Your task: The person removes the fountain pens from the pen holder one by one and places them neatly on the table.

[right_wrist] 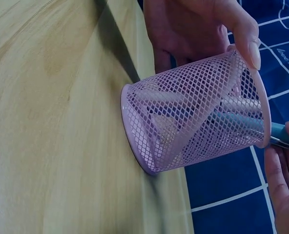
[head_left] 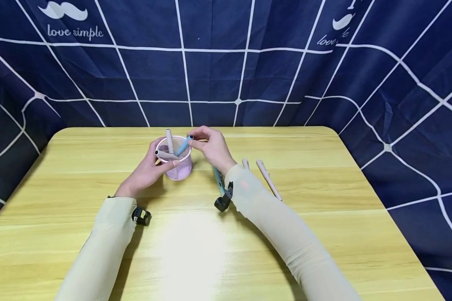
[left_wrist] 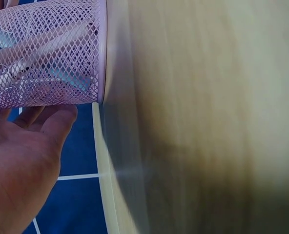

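A pink mesh pen holder (head_left: 181, 170) stands upright at the back of the table. My left hand (head_left: 145, 173) grips it from the left, thumb at the front of its rim. At the rim's right side my right hand (head_left: 212, 147) pinches the top end of a blue pen (head_left: 182, 147), whose lower part is inside the holder. A pale pen (head_left: 169, 140) stands up in there too, and another pale pen (head_left: 165, 155) leans over the left rim. Through the mesh in the right wrist view, the blue pen (right_wrist: 235, 122) slants among pale ones.
Right of the holder, a teal pen (head_left: 218, 179) lies partly under the right wrist. A pale pen (head_left: 269, 179) and another pale pen (head_left: 245, 163), mostly hidden by the sleeve, lie beyond it. A dark blue curtain (head_left: 214, 75) with white lines hangs behind the wooden table (head_left: 324, 167).
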The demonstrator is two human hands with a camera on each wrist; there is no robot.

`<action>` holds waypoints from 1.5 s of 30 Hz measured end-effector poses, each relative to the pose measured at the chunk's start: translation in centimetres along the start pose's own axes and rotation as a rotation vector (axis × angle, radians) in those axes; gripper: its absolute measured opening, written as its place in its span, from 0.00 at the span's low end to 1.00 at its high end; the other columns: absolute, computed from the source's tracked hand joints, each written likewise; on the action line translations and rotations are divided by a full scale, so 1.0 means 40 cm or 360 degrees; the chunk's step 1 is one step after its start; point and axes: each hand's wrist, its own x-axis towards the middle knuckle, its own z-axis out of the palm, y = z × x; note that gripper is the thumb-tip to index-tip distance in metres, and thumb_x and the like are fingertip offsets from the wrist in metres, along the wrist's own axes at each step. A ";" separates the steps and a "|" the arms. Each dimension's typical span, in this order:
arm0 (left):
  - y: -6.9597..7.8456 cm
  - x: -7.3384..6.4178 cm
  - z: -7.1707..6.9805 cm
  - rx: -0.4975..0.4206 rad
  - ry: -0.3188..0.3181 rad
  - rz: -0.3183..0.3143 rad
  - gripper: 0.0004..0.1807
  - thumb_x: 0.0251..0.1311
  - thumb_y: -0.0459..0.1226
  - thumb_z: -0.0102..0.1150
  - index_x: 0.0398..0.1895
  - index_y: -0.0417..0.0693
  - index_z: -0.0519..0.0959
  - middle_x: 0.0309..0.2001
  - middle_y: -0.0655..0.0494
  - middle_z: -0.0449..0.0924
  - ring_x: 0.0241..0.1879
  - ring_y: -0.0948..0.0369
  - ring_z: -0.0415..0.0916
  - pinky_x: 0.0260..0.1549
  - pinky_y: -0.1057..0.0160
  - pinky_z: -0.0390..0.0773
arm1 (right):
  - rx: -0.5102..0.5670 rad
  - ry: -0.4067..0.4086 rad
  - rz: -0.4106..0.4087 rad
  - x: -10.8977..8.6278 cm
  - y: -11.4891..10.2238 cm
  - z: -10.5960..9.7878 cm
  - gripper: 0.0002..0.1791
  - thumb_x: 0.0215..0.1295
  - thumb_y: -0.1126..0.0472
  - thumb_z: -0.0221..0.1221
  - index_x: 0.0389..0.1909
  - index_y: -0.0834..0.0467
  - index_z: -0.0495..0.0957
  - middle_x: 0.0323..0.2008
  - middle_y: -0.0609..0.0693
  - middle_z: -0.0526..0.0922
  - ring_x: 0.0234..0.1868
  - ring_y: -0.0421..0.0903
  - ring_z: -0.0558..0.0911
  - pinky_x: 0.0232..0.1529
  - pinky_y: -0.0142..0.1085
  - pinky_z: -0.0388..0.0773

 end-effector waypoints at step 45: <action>0.001 -0.002 0.000 0.0006 -0.0009 -0.0011 0.45 0.65 0.41 0.62 0.76 0.53 0.44 0.69 0.44 0.57 0.71 0.48 0.50 0.67 0.42 0.47 | 0.0358 0.0193 -0.0248 -0.011 -0.056 -0.032 0.09 0.62 0.74 0.63 0.44 0.69 0.80 0.41 0.56 0.82 0.44 0.47 0.79 0.48 0.39 0.79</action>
